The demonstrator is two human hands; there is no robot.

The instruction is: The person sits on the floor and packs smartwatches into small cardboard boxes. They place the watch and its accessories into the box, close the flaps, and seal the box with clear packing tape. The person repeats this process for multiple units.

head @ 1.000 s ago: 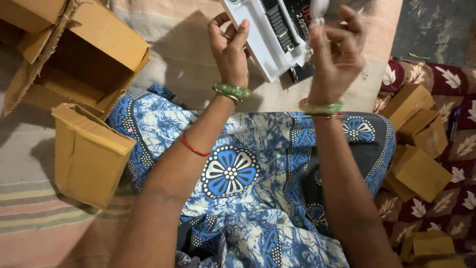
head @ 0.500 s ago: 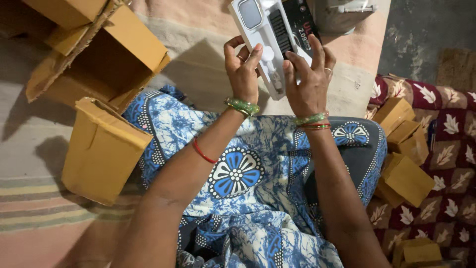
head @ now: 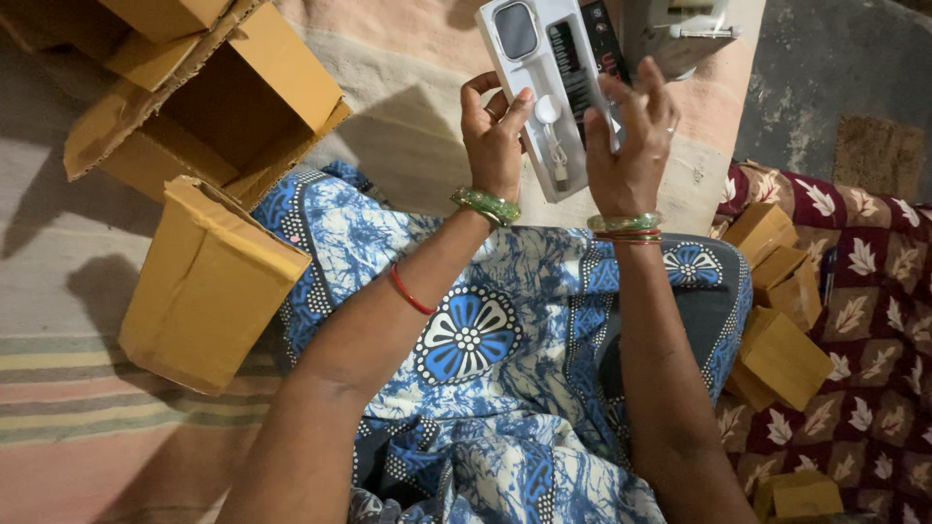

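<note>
Two hands now hold one white plastic tray with a smartwatch and cable (head: pixel 544 87), lowered closer over the lap: left hand (head: pixel 493 136) grips its left edge, right hand (head: pixel 629 146) its right side.

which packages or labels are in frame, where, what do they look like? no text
White tray pack: top centre, held by left hand and right hand; long, holds a dark-screened watch and white cable.
Open brown carton: upper left, flaps spread.
Closed brown box: left, beside the knee.
Small brown boxes: right, piled on the leaf-patterned cloth.
</note>
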